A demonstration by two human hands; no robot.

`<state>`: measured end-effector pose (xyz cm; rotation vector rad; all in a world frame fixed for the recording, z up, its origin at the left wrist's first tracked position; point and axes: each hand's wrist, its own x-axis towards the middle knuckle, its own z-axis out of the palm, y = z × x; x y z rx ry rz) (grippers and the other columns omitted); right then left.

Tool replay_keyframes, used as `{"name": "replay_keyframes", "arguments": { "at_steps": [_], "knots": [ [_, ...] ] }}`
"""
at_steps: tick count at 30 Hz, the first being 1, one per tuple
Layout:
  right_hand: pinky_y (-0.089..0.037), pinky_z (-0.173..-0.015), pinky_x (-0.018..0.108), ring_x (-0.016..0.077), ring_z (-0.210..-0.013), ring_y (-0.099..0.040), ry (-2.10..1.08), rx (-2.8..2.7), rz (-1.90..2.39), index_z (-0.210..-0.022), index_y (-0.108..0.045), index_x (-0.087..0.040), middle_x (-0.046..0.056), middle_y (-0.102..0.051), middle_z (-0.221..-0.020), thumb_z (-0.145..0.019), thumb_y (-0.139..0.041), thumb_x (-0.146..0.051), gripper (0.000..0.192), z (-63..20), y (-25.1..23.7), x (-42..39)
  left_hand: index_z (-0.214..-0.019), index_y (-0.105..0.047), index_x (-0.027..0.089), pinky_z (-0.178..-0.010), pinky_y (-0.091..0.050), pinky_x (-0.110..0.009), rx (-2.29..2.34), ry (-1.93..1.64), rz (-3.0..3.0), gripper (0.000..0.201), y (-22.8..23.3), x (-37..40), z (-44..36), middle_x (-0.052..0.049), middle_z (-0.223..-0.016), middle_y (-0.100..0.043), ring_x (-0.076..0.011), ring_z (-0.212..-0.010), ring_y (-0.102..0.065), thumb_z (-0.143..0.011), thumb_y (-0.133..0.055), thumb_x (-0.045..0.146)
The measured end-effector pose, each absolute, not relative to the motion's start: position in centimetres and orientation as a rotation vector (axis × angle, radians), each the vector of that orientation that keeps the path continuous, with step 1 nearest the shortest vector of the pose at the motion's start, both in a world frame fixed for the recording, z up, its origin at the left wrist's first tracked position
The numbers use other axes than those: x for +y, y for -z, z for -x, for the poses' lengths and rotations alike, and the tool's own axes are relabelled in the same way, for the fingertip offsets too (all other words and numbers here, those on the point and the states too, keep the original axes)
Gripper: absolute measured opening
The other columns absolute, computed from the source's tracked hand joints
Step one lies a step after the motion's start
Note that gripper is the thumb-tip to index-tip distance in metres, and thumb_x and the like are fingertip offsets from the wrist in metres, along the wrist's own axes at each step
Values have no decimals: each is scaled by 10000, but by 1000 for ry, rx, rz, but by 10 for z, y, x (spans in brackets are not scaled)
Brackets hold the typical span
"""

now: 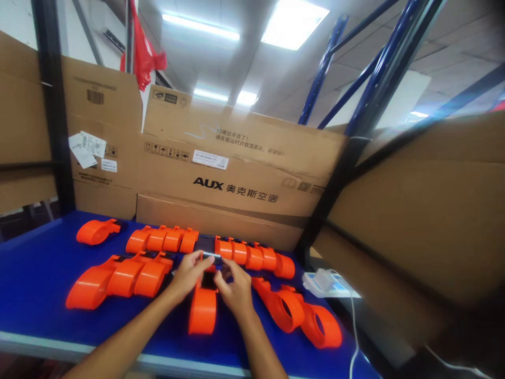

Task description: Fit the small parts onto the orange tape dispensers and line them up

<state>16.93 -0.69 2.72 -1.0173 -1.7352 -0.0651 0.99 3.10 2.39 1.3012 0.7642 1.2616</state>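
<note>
While your left hand point(188, 275) and right hand point(236, 289) meet over the blue worktop point(35, 268), a small pale-edged dark piece point(217, 258) sits between them, just beyond the near orange band point(203, 311), whose looped end points toward you. The likeliest mishap is a slip: pinched at so narrow an edge, the piece could twist loose and drop among the back-row bands point(254, 258) close behind it. A careless sweep of your right forearm might also knock the right-hand bands point(291, 310) out of place. Your left fingers are nearly closed, the thumb pressed over the piece; your right fingers curl by its other end, thumb and forefinger apart by a slight gap, and whether they grip anything cannot be told from this angle.
</note>
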Motion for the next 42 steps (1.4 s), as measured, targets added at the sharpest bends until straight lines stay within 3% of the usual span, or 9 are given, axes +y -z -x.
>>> {"name": "replay_keyframes", "arguments": {
  "at_steps": [15, 21, 26, 29, 33, 42],
  "knots": [
    [-524, -566, 250, 157, -563, -629, -26, -1721, 1024, -1088, -681, -173, 25, -697, -714, -868, -549, -261, 272, -167, -30, -9, -846, -648, 156, -368, -245, -204, 718, -1243, -1247, 395, -26, 33, -8, 68, -470, -492, -60, -323, -370, -731, -742, 522],
    [-468, -482, 226, 141, -495, -595, -264, -1445, 1093, -929, -664, -146, 38, -699, -695, -960, -434, -354, 311, -182, -36, -2, -762, -593, 159, -347, -224, -213, 615, -1216, -1089, 418, -31, 40, -1, -12, -547, -645, -45, -282, -343, -728, -714, 557],
    [-396, -466, 230, 159, -500, -559, -50, -1384, 1338, -768, -661, -162, 7, -627, -577, -906, -471, -347, 299, -197, -34, 7, -749, -601, 164, -352, -237, -208, 674, -1318, -981, 401, -28, 44, 0, 39, -444, -554, -56, -291, -353, -684, -758, 528],
    [-364, -464, 238, 174, -496, -569, 82, -1477, 1492, -660, -647, -194, 10, -621, -542, -844, -516, -288, 245, -203, -30, 9, -758, -613, 157, -354, -254, -213, 701, -1313, -953, 422, -27, 47, 0, -2, -514, -625, -52, -297, -359, -654, -772, 534],
    [-353, -447, 239, 187, -470, -596, 83, -1562, 1536, -686, -673, -203, 9, -622, -502, -795, -566, -230, 155, -206, -24, 9, -766, -624, 156, -353, -255, -216, 704, -1303, -957, 430, -28, 46, 0, -32, -592, -676, -47, -305, -364, -646, -768, 542],
    [-356, -434, 241, 183, -433, -573, -59, -1522, 1536, -751, -706, -177, -1, -595, -472, -823, -574, -273, 179, -207, -23, 11, -770, -606, 175, -358, -231, -203, 667, -1321, -1024, 335, -31, 32, -4, 64, -424, -500, -65, -311, -380, -740, -729, 485]
  ]
}}
